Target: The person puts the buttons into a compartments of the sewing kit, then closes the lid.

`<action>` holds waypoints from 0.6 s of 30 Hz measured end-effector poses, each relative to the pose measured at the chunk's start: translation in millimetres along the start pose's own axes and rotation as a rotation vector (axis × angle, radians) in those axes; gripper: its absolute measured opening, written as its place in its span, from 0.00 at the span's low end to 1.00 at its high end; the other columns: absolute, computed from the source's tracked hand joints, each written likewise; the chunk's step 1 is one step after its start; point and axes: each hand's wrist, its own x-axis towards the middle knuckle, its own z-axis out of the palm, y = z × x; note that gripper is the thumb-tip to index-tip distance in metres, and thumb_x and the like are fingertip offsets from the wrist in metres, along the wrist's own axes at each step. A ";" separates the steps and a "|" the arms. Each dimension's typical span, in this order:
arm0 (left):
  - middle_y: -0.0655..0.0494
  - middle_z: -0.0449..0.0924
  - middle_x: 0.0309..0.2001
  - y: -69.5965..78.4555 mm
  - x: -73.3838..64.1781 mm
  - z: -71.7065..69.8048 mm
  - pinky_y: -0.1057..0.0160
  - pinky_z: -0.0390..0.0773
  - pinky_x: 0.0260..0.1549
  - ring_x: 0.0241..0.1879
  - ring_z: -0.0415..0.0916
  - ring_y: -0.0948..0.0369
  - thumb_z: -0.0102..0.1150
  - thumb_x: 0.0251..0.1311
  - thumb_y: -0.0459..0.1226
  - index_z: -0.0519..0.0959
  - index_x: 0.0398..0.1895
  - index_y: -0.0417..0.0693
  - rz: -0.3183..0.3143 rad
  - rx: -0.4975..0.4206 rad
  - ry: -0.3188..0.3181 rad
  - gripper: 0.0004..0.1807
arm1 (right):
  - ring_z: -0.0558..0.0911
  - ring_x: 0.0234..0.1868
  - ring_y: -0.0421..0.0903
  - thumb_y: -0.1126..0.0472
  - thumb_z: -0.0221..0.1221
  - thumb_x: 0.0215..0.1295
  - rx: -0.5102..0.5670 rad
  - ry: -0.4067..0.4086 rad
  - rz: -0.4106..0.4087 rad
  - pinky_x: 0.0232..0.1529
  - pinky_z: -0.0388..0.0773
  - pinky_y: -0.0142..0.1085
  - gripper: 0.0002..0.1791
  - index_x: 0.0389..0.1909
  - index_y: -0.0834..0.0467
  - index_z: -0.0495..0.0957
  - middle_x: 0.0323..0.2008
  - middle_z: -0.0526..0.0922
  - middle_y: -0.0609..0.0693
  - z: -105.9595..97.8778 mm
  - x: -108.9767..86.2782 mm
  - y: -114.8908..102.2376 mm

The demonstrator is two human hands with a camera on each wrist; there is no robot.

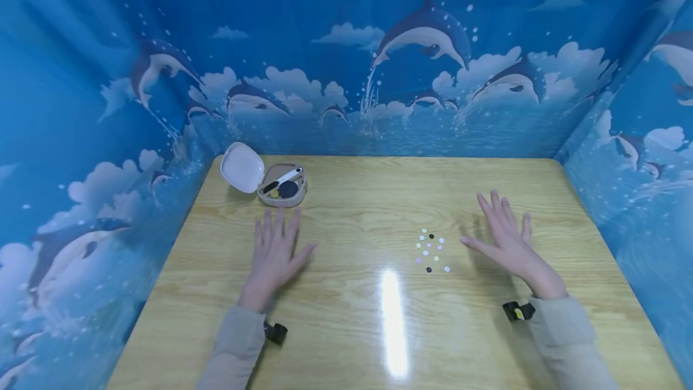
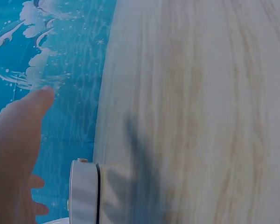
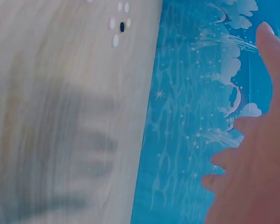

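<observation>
In the head view my left hand [image 1: 275, 254] is spread with straight fingers just in front of a small case [image 1: 283, 202], holding nothing. The case stands with its pale lid [image 1: 242, 167] swung out to the left. Inside it lie a white and black tool [image 1: 284, 179], a dark round disc [image 1: 289, 189] and a small yellowish piece [image 1: 275, 194]. My right hand [image 1: 511, 245], fingers extended and holding nothing, is to the right of a scatter of small buttons [image 1: 426, 253], white, pinkish and black. The left wrist view shows the case [image 2: 84, 192] near the left thumb.
A light wood table [image 1: 346, 215] extends beneath both hands, with a bright light reflection at its front middle. Blue curtains [image 1: 346, 119] printed with dolphins surround its back and sides. Black wrist cameras [image 1: 278, 333] sit at both cuffs.
</observation>
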 end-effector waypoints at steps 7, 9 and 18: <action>0.39 0.34 0.73 -2.7 1.5 -6.5 0.36 0.30 0.66 0.70 0.28 0.37 0.42 0.62 0.62 0.40 0.75 0.54 -0.076 -0.119 -0.029 0.45 | 0.28 0.72 0.56 0.43 0.55 0.64 0.112 -0.035 -0.052 0.60 0.11 0.62 0.50 0.73 0.43 0.28 0.72 0.24 0.50 -2.7 12.3 -10.7; 0.39 0.32 0.73 -3.1 2.5 -7.8 0.38 0.27 0.66 0.70 0.26 0.39 0.42 0.62 0.62 0.40 0.75 0.54 -0.100 -0.160 -0.037 0.45 | 0.28 0.72 0.54 0.44 0.54 0.65 0.167 -0.057 -0.064 0.61 0.11 0.62 0.49 0.73 0.41 0.28 0.73 0.24 0.48 -3.8 15.0 -13.7; 0.42 0.27 0.74 -2.2 4.4 -12.8 0.34 0.32 0.65 0.70 0.24 0.41 0.40 0.65 0.61 0.40 0.75 0.52 -0.177 -0.332 -0.049 0.43 | 0.27 0.72 0.49 0.50 0.51 0.68 0.336 -0.122 -0.101 0.64 0.18 0.63 0.46 0.72 0.38 0.27 0.73 0.26 0.45 -13.4 23.0 -35.4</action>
